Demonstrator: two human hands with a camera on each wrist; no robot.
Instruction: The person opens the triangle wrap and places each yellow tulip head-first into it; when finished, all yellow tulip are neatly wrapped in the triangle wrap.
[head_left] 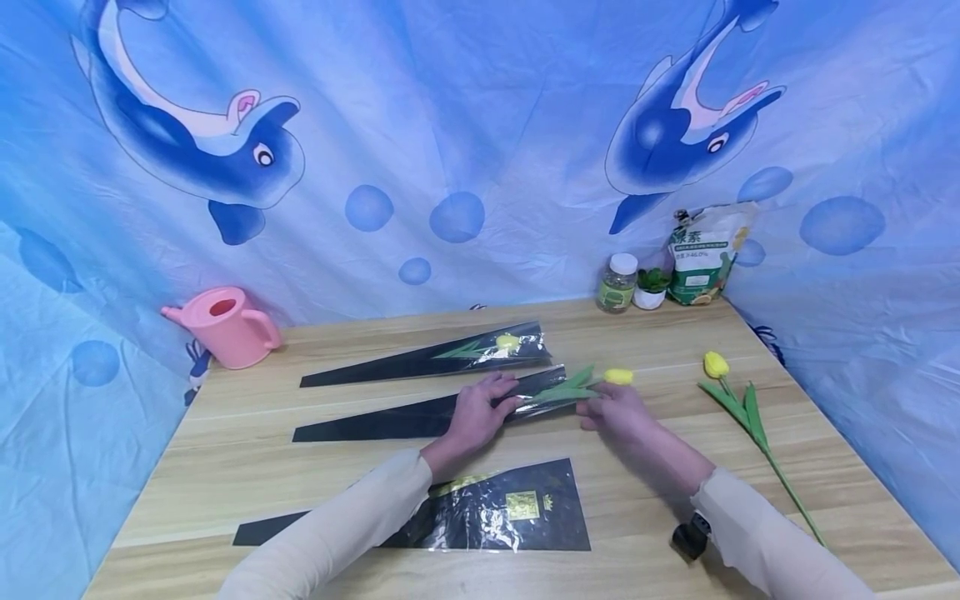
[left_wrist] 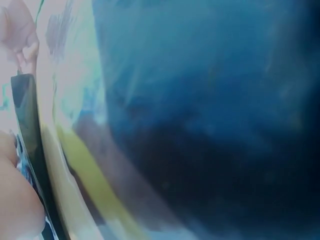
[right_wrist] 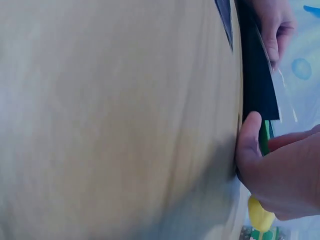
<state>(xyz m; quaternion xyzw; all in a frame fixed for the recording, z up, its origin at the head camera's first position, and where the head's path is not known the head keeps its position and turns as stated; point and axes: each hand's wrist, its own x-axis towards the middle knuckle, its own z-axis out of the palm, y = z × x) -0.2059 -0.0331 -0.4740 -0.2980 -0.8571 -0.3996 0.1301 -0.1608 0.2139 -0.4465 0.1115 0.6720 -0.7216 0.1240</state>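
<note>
A yellow tulip with green leaves (head_left: 567, 392) is being held above the middle of the wood-grained surface (head_left: 637, 500), its lower part seemingly being enclosed by a long, tapered sleeve of black sheet and clear film (head_left: 405, 422). The tulip is being pinched below its head by the fingers of the right hand (head_left: 617, 414); the film near the sleeve's wide right end is being pinched by those of the left hand (head_left: 478, 412). The flower is being judged light, with bendable leaves that could be snagged, so its stem is being favoured for the hold. The film is being taken as thin, slippery and easily creased, best gripped at its rim.

The stem's lower end is being hidden by the sleeve, and the exact right-hand contact is being obscured. Nearer, a flat black packet with a gold square (head_left: 551, 525) is being partly covered by the left forearm (head_left: 352, 517). The left wrist view is being blurred.
</note>
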